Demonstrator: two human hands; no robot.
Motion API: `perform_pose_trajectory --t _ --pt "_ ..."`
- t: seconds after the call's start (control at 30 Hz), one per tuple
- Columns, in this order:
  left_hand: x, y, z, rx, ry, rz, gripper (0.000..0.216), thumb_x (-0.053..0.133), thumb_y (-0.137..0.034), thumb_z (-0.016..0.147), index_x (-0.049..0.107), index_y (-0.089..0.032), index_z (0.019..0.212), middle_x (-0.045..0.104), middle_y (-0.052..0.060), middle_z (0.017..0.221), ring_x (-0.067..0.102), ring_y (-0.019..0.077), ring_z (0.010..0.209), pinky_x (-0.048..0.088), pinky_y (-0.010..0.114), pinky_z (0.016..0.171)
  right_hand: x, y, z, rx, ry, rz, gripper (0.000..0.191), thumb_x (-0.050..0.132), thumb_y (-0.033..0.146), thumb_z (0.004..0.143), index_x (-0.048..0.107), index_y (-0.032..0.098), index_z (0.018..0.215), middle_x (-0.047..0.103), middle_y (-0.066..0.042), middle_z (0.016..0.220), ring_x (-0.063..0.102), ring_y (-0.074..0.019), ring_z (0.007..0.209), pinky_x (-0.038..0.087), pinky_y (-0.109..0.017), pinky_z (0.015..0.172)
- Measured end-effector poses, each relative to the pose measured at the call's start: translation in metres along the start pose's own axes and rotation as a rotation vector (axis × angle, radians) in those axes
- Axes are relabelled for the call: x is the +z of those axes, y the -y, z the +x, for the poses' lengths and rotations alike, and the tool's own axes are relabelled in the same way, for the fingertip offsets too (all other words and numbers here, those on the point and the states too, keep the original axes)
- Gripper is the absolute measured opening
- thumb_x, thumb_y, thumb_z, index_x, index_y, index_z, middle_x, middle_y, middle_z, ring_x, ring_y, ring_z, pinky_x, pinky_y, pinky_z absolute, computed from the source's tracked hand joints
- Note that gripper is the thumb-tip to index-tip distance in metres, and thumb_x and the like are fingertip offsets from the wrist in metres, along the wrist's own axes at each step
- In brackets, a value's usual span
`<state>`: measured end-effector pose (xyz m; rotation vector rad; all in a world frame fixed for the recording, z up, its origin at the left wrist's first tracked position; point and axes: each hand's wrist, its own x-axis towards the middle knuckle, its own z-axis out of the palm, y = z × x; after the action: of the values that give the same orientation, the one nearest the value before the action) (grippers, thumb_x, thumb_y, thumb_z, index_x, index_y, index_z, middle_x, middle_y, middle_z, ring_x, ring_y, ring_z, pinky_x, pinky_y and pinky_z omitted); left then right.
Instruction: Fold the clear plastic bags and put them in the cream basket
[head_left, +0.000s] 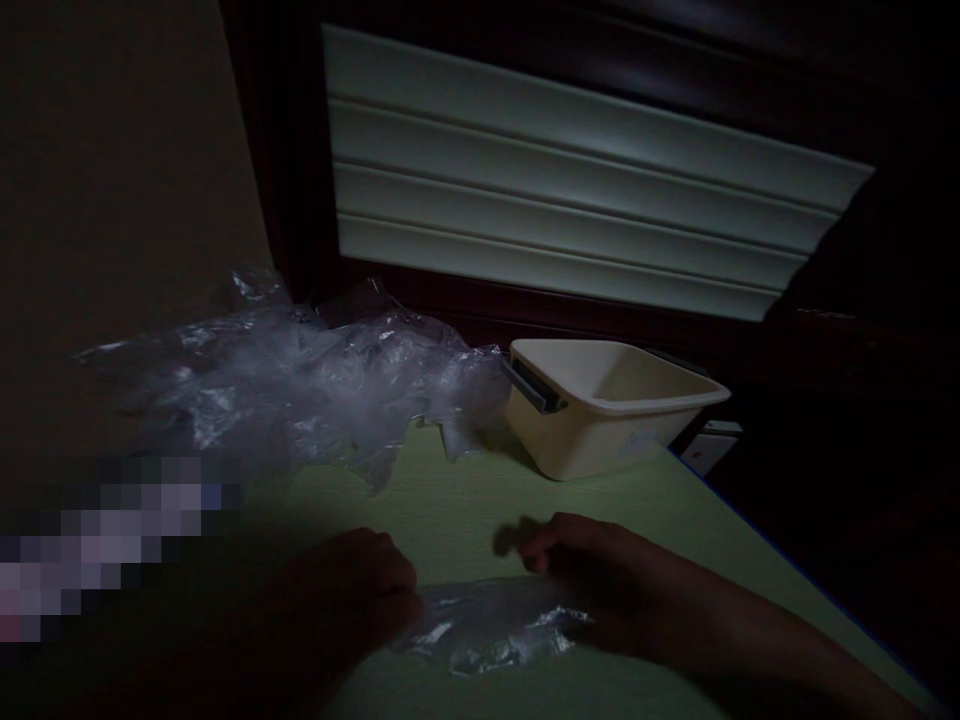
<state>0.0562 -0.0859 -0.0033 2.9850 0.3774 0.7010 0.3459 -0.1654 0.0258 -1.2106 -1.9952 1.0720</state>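
Observation:
A clear, crinkled plastic bag (pixel 499 625) lies on the green tabletop between my two hands. My left hand (pixel 360 585) is closed at the bag's left end, its fingers pinched together on the film. Over the right end of the bag hovers my right hand (pixel 615 580), with fingers curved and apart; its thumb is lost in shadow. Beyond them spreads a large heap of similar clear plastic bags (pixel 322 365), loosely piled at the back left. The light is dim, so finer details of both hands are hard to make out.
A cream plastic bin (pixel 592 435) with dark grey handles stands at the table's back right. Past the table's blue-edged right side (pixel 787 555) a white box-like object (pixel 712 445) shows. Behind rises a dark frame with pale slatted panels (pixel 562 180). A pixelated patch covers the lower left.

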Motion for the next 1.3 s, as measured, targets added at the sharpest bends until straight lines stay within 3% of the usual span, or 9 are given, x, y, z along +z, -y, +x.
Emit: perform_pose_trajectory --t 0.1,0.23,0.33,0.5,0.67,0.93,1.1,1.2,1.3 --pt "-0.002 -0.003 0.001 0.018 -0.018 0.055 0.034 0.031 0.0 0.09 0.057 -0.023 0.093 0.066 -0.001 0.086 0.059 0.0159 0.077 0.044 0.024 0.078 -0.009 0.008 -0.007 0.091 0.024 -0.012 0.05 0.062 0.014 0.082 0.05 0.026 0.13 0.051 -0.009 0.141 0.052 -0.0237 0.126 0.046 -0.039 0.101" --pt "-0.003 -0.004 0.001 0.056 0.01 0.103 0.031 0.031 -0.004 0.096 0.057 -0.021 0.094 0.066 -0.001 0.087 0.058 0.0162 0.077 0.043 0.025 0.076 -0.014 0.019 -0.013 0.147 -0.067 -0.167 0.051 0.065 0.02 0.084 0.051 0.031 0.133 0.052 -0.005 0.141 0.049 -0.0274 0.129 0.041 -0.045 0.107" --pt "0.0 -0.003 0.001 0.074 -0.016 0.117 0.029 0.036 -0.001 0.092 0.058 -0.021 0.092 0.065 -0.001 0.086 0.057 0.016 0.076 0.042 0.024 0.076 -0.008 0.029 -0.015 0.073 -0.128 -0.297 0.058 0.063 0.017 0.084 0.049 0.035 0.137 0.05 -0.003 0.144 0.048 -0.0286 0.129 0.042 -0.042 0.107" --pt "0.006 -0.003 0.002 0.08 -0.096 0.116 0.029 0.038 0.003 0.088 0.056 -0.02 0.084 0.063 -0.001 0.079 0.053 0.016 0.071 0.04 0.025 0.07 0.007 0.045 -0.01 -0.068 -0.06 -0.475 0.084 0.062 -0.002 0.068 0.047 0.038 0.14 0.051 -0.001 0.143 0.051 -0.0276 0.127 0.042 -0.037 0.107" --pt "0.004 -0.006 0.002 0.004 -0.03 0.115 0.034 0.035 0.005 0.088 0.058 -0.019 0.087 0.062 -0.001 0.084 0.054 0.0164 0.076 0.039 0.026 0.075 0.014 0.042 -0.002 -0.124 -0.051 -0.566 0.076 0.062 0.001 0.074 0.048 0.034 0.14 0.057 -0.004 0.137 0.056 -0.0257 0.12 0.047 -0.037 0.1" --pt "0.006 -0.004 0.007 0.056 -0.172 0.081 0.045 0.02 -0.011 0.104 0.056 -0.021 0.08 0.061 -0.003 0.075 0.053 0.0143 0.067 0.041 0.023 0.068 0.032 0.012 0.011 -0.393 -0.301 -0.87 0.019 0.052 0.006 0.088 0.067 0.016 0.095 0.07 -0.007 0.085 0.062 -0.0201 0.074 0.05 -0.03 0.063" --pt "0.0 -0.005 0.008 0.091 -0.143 0.086 0.042 0.017 -0.016 0.107 0.058 -0.021 0.097 0.067 -0.002 0.088 0.059 0.0127 0.078 0.045 0.021 0.076 0.036 0.011 0.012 -0.448 -0.37 -0.985 0.037 0.039 0.014 0.1 0.061 0.017 0.071 0.063 -0.003 0.069 0.055 -0.0159 0.064 0.039 -0.026 0.056" --pt "-0.004 -0.003 0.004 0.223 -0.099 0.098 0.033 0.022 -0.013 0.106 0.052 -0.017 0.117 0.069 0.0 0.104 0.061 0.0117 0.094 0.044 0.018 0.091 0.037 0.01 0.012 -0.484 -0.382 -0.978 0.046 0.03 0.017 0.104 0.058 0.017 0.067 0.059 -0.002 0.066 0.051 -0.0151 0.061 0.035 -0.027 0.056" --pt "-0.001 -0.001 -0.002 0.241 -0.056 0.075 0.031 0.028 -0.012 0.104 0.053 -0.018 0.121 0.069 0.001 0.105 0.062 0.0126 0.093 0.046 0.017 0.089 0.036 0.008 0.013 -0.505 -0.35 -0.985 0.05 0.025 0.021 0.105 0.059 0.016 0.069 0.059 -0.003 0.066 0.05 -0.0153 0.061 0.033 -0.028 0.058"
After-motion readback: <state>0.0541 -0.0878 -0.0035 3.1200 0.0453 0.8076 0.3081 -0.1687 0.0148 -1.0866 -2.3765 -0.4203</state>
